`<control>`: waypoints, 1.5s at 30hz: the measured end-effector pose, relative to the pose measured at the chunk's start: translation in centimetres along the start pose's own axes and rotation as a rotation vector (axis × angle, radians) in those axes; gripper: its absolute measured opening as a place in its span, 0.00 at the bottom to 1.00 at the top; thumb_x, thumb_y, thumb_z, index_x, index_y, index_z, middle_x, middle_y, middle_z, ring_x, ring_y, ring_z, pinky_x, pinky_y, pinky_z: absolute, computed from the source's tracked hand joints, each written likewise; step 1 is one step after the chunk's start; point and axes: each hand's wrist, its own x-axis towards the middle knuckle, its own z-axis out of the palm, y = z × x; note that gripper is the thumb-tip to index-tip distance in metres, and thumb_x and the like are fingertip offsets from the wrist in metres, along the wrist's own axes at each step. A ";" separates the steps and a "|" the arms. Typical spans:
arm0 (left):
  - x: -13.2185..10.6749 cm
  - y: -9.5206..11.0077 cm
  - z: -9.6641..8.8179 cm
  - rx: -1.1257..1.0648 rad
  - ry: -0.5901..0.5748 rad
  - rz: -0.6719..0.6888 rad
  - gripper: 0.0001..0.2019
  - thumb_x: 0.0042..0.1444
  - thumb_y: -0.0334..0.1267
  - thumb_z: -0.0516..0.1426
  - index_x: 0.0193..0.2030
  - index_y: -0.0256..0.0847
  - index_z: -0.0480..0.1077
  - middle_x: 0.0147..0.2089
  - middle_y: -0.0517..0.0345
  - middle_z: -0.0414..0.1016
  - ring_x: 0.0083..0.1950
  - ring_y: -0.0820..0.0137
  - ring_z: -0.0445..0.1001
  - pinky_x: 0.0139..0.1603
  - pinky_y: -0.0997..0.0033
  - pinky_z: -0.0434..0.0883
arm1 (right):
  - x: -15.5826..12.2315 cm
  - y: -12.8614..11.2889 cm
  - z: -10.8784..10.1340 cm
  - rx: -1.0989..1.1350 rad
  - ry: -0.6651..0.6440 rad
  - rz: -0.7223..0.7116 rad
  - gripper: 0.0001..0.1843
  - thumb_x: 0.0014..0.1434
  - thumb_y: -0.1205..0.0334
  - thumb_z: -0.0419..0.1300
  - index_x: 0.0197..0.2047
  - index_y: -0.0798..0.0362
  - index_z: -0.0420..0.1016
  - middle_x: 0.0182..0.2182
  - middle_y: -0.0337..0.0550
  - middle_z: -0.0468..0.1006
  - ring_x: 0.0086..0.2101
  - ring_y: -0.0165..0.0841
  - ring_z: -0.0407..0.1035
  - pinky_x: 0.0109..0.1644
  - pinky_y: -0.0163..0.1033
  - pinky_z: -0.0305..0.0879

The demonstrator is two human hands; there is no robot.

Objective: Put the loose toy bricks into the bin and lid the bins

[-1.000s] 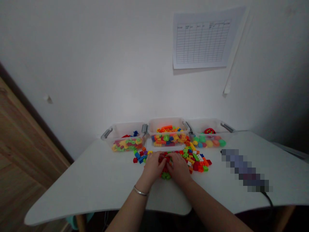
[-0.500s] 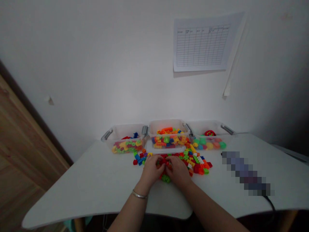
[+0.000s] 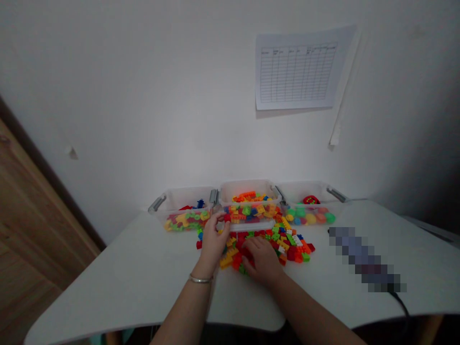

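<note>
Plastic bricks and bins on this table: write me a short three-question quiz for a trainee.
1. True or false: the left hand holds a red piece up by the front of the middle clear plastic bin.
2. What is the right hand resting on? A) a bin handle B) the loose plastic bricks C) the paper sheet on the wall
3. Fill in the blank: seen from the person, the rounded coloured pieces lie in the ___ bin.

Key: 1 true; 2 B; 3 right.
</note>
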 end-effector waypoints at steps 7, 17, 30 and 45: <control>4.9 2.7 -0.3 0.194 0.005 0.177 0.12 0.56 0.34 0.54 0.48 0.40 0.69 0.46 0.53 0.75 0.49 0.66 0.72 0.55 0.63 0.68 | 0.1 -0.2 -0.1 0.008 -0.027 -0.036 0.11 0.52 0.64 0.56 0.40 0.53 0.71 0.40 0.46 0.75 0.42 0.38 0.65 0.49 0.43 0.60; 8.0 3.5 1.6 0.592 -0.212 0.163 0.14 0.57 0.37 0.54 0.50 0.42 0.72 0.44 0.52 0.79 0.44 0.63 0.76 0.48 0.63 0.69 | 0.1 0.1 0.2 0.039 -0.014 -0.049 0.10 0.52 0.66 0.55 0.39 0.53 0.71 0.40 0.46 0.75 0.41 0.38 0.65 0.48 0.42 0.60; 4.7 4.1 1.8 0.569 -0.232 0.286 0.15 0.59 0.37 0.53 0.52 0.41 0.69 0.55 0.51 0.72 0.57 0.60 0.66 0.62 0.55 0.58 | 0.2 0.4 0.4 -0.027 0.043 -0.017 0.10 0.53 0.71 0.52 0.37 0.53 0.72 0.36 0.44 0.75 0.39 0.36 0.66 0.46 0.40 0.60; -5.2 0.7 1.3 0.564 -0.472 0.191 0.17 0.55 0.38 0.57 0.52 0.45 0.70 0.57 0.50 0.70 0.60 0.58 0.64 0.64 0.48 0.56 | 0.0 1.3 0.8 -0.133 0.172 0.166 0.15 0.52 0.75 0.50 0.39 0.53 0.70 0.36 0.45 0.75 0.39 0.39 0.67 0.46 0.42 0.60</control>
